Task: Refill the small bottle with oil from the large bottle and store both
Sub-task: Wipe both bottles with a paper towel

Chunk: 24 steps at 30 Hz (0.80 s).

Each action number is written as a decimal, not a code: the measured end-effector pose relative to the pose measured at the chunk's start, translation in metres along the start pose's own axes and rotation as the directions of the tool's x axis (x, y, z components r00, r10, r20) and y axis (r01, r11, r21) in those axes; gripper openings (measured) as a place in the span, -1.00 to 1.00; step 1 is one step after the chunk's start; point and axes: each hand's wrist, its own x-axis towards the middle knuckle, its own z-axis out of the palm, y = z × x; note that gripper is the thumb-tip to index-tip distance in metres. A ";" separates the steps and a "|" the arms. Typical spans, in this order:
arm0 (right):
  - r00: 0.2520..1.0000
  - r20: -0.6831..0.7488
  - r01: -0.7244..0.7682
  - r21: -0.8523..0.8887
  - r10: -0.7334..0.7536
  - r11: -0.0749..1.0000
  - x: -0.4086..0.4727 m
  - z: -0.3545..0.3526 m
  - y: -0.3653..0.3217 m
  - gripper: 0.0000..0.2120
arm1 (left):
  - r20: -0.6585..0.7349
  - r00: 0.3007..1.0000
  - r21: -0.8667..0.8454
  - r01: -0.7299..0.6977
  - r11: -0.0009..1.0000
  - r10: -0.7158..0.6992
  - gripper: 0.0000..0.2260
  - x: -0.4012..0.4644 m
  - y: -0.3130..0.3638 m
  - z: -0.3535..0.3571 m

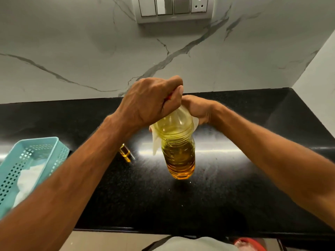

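Observation:
The large clear bottle (178, 151) of yellow oil stands upright on the black counter (226, 178), about half full. My left hand (150, 104) grips its top, fingers curled over the red cap (169, 96), of which only a sliver shows. My right hand (198, 108) grips the bottle's neck from behind with a white tissue (156, 142) wrapped round the shoulder. The small glass bottle (125, 152) of oil stands on the counter just left of the large one, partly hidden by my left forearm.
A turquoise perforated basket (36, 153) with white tissue (27, 180) inside sits at the counter's left. A marble wall with a switch panel (173, 8) rises behind. A side wall closes the right end. The counter's front edge runs along the bottom.

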 end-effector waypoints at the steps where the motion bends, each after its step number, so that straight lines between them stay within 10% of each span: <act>1: 1.000 -0.001 -0.003 -0.007 0.003 1.000 -0.003 0.001 -0.001 -0.66 | -0.003 1.000 -0.007 0.020 1.000 -0.020 -0.67 -0.002 0.000 0.000; 7: 0.940 -0.279 0.236 0.120 -0.195 0.964 -0.045 0.029 0.014 -0.74 | -0.106 0.949 0.015 0.300 0.954 -0.297 -0.70 -0.006 -0.001 -0.004; 12: 0.568 -0.552 0.567 -0.275 -0.610 0.776 -0.044 0.096 0.052 -0.53 | -0.075 0.886 0.085 0.463 0.882 -0.457 -0.70 0.011 0.002 0.003; 17: 0.423 -0.112 0.233 -0.946 -0.899 0.228 -0.025 0.096 0.106 -0.46 | -0.022 0.846 0.116 0.532 0.839 -0.533 -0.69 0.025 -0.001 -0.007; 24: 0.557 0.339 0.005 -0.914 -0.758 -0.406 -0.027 0.063 0.115 -0.52 | -0.023 0.840 0.126 0.540 0.832 -0.542 -0.65 0.038 -0.004 -0.024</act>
